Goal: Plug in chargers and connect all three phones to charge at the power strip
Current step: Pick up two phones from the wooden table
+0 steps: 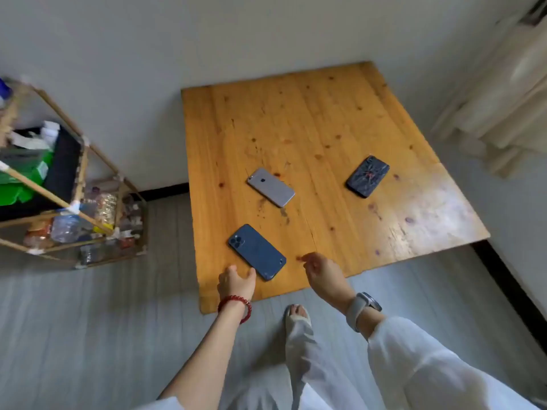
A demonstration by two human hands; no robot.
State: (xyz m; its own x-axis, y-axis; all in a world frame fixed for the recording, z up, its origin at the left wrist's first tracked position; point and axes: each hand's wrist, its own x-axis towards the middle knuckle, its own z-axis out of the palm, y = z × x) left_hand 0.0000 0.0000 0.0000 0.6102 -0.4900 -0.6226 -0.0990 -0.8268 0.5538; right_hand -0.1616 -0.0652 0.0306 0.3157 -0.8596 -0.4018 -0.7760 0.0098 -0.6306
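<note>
Three phones lie face down on a wooden table (pixel 325 119). A dark blue phone (pixel 257 251) is nearest, by the front left edge. A silver phone (pixel 270 187) lies behind it, and a black phone with a cracked back (pixel 368 180) lies to the right. My left hand (pixel 236 282), with a red bead bracelet, hovers at the blue phone's near corner, fingers apart, holding nothing. My right hand (pixel 319 270), with a watch on the wrist, hangs just right of that phone, fingers loosely curled and empty. No charger or power strip shows.
A bamboo shelf rack (pixel 74 202) with bottles, jars and bags stands on the left by the white wall. A pale curtain (pixel 503 108) hangs at the right. My foot in a slipper (pixel 297 316) stands on the grey floor before the table.
</note>
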